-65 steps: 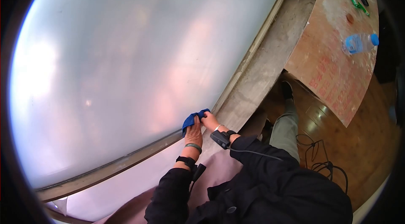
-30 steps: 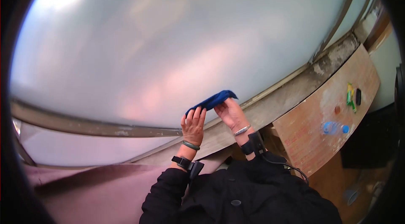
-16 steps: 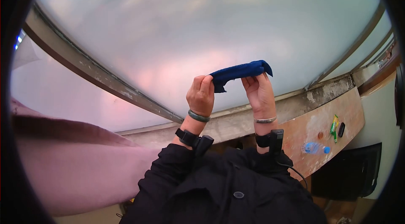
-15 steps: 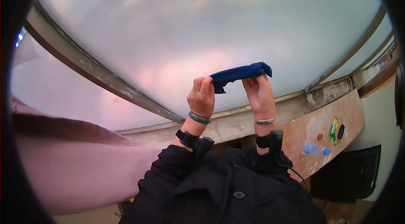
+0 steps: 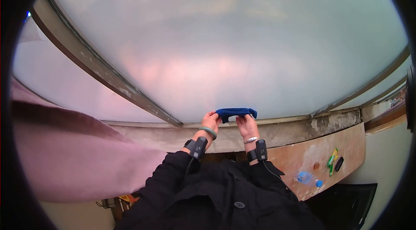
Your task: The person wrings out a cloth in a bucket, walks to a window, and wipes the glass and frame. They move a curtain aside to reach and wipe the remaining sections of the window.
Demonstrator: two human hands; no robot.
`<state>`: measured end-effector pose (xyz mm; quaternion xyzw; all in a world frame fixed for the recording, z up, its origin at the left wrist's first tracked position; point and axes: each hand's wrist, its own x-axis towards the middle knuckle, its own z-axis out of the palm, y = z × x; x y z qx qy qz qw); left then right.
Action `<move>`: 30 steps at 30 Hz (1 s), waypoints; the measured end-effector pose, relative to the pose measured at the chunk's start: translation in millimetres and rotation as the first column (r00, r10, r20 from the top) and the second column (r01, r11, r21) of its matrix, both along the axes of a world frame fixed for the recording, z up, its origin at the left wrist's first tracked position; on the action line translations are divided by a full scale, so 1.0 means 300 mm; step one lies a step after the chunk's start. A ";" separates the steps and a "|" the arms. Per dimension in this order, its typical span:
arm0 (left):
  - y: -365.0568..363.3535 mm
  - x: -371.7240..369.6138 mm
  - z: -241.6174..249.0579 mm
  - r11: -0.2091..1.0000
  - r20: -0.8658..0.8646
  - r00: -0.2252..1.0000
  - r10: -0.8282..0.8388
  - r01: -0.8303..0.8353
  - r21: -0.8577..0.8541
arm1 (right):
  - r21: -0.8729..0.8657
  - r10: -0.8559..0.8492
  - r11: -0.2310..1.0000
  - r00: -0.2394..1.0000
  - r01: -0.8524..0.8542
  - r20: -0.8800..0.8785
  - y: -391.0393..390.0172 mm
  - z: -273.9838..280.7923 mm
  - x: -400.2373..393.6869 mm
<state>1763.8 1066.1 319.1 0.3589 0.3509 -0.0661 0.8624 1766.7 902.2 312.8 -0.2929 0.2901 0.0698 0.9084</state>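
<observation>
A folded dark blue cloth is stretched between my two hands, in front of the frosted window pane. My left hand pinches its left end, fingers closed over the edge. At the other end my right hand grips the cloth from below, thumb and fingers pressed together. The middle of the cloth hangs between them, with a ragged lower edge. Both hands are close above the window sill.
To the right, a worn wooden board carries a plastic bottle, a green and yellow packet and a small black object. A pink curtain covers the left. A black chair or panel stands lower right.
Both hands have moved down toward the sill with the cloth between them, and appear smaller, farther from the camera. The view has tilted slightly.
</observation>
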 end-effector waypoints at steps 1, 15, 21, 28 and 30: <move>-0.002 0.009 -0.053 0.984 -0.013 1.000 -0.027 0.024 -0.175 | 0.030 0.011 1.000 0.999 -0.009 -0.050 -0.009 -0.037 0.003; 0.062 0.002 0.013 0.797 -0.233 0.964 0.124 -0.237 -0.556 | -0.007 0.109 0.994 0.973 -0.113 -0.202 0.003 -0.037 0.025; 0.201 -0.022 -0.005 0.742 -0.227 0.960 0.166 -0.273 -0.613 | 0.010 0.179 0.983 0.960 -0.181 -0.214 0.204 0.070 0.010; 0.436 -0.079 0.082 0.651 -0.206 0.934 0.292 -0.352 -0.672 | 0.070 0.307 0.952 0.939 -0.299 -0.156 0.470 0.194 -0.022; 0.486 -0.103 0.165 0.591 -0.172 0.920 0.353 -0.362 -0.721 | 0.120 0.367 0.927 0.926 -0.356 -0.091 0.527 0.259 -0.033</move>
